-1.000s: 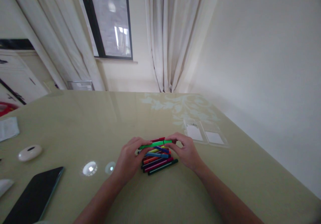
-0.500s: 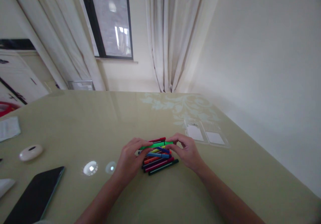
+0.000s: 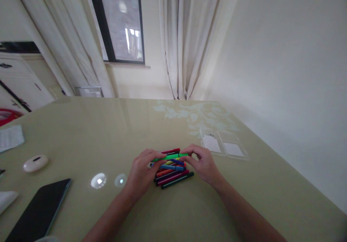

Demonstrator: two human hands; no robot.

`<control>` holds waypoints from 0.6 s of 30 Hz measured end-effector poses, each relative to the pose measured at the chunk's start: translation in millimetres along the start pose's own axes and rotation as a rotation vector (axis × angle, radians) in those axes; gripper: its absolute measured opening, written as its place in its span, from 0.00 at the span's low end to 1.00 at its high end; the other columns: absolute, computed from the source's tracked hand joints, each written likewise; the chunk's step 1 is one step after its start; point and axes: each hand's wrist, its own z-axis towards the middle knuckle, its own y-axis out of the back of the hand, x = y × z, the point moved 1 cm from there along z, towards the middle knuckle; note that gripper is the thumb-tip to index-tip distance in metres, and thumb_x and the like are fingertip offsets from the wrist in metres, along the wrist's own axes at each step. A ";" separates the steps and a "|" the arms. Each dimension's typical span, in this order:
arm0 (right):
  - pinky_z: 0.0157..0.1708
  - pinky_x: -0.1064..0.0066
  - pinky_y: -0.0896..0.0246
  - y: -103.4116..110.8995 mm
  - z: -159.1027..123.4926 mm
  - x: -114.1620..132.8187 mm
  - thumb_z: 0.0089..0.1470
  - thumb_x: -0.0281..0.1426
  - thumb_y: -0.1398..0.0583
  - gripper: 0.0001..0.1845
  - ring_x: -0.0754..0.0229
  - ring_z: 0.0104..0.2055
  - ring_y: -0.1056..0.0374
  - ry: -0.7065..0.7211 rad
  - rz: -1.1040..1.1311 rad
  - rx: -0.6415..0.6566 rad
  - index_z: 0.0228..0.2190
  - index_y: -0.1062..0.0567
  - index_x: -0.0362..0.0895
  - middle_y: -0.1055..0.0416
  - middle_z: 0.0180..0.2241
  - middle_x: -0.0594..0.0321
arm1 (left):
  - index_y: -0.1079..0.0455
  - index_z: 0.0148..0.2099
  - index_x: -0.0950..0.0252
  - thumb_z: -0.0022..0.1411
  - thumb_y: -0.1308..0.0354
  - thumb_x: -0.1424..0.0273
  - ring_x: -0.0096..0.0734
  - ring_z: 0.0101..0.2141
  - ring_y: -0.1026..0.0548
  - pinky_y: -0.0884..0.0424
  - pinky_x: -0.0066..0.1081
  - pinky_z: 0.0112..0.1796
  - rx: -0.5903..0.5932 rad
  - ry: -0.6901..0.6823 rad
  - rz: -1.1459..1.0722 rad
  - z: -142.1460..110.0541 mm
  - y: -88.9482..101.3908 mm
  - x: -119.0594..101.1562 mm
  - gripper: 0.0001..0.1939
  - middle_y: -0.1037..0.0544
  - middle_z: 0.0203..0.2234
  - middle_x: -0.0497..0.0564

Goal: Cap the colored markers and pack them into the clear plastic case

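Note:
A bright green felt-tip pen (image 3: 173, 157) lies level between my two hands, above a loose heap of other pens. My left hand (image 3: 142, 168) pinches its left end between thumb and fingers. At the capped right end, my right hand (image 3: 200, 162) closes thumb and fingertips on it. Beneath are a light blue pen (image 3: 173, 168), a dark red pen (image 3: 173, 178) and a dark green pen (image 3: 177, 180), with several more in orange, yellow and dark blue. A red pen (image 3: 170, 151) shows just behind the green one.
On the left of the table (image 3: 130, 126) lie a black tablet (image 3: 38, 211), a white oval object (image 3: 35, 163) and a folded paper (image 3: 11, 138). A clear plastic case (image 3: 223, 146) with white cards sits beyond my right hand. A wall (image 3: 292, 90) borders the right edge.
Both hands keep the same hold on the green pen. The whole view has shifted very slightly; nothing else visibly differs.

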 end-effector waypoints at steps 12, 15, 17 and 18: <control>0.35 0.68 0.35 0.0 -0.1 -2.1 0.57 0.40 0.30 0.10 0.58 0.32 0.28 0.035 -0.003 0.008 0.35 0.16 0.46 0.21 0.29 0.61 | 0.19 0.42 0.58 0.64 0.34 0.72 0.33 0.37 0.21 0.25 0.31 0.41 -0.001 -0.012 0.004 -0.6 -1.2 2.1 0.05 0.17 0.35 0.49; 0.34 0.68 0.35 0.1 0.0 -2.7 0.57 0.41 0.30 0.12 0.58 0.31 0.28 0.046 -0.002 0.009 0.35 0.16 0.46 0.21 0.29 0.61 | 0.19 0.42 0.59 0.64 0.34 0.72 0.32 0.37 0.21 0.25 0.30 0.41 -0.012 -0.026 -0.010 -0.7 -1.2 1.9 0.05 0.17 0.35 0.49; 0.34 0.68 0.35 0.3 0.1 -2.4 0.57 0.42 0.30 0.12 0.59 0.31 0.28 0.046 -0.006 0.011 0.35 0.16 0.46 0.22 0.29 0.62 | 0.19 0.42 0.59 0.64 0.34 0.73 0.32 0.37 0.21 0.25 0.30 0.41 -0.017 -0.036 -0.011 -0.7 -1.1 1.4 0.05 0.17 0.35 0.49; 0.34 0.68 0.35 0.4 0.0 -2.2 0.57 0.42 0.31 0.13 0.58 0.31 0.28 0.045 -0.011 0.013 0.35 0.16 0.46 0.22 0.29 0.61 | 0.19 0.42 0.59 0.64 0.34 0.73 0.32 0.37 0.21 0.25 0.30 0.40 -0.018 -0.038 -0.010 -0.8 -1.0 1.1 0.05 0.17 0.35 0.49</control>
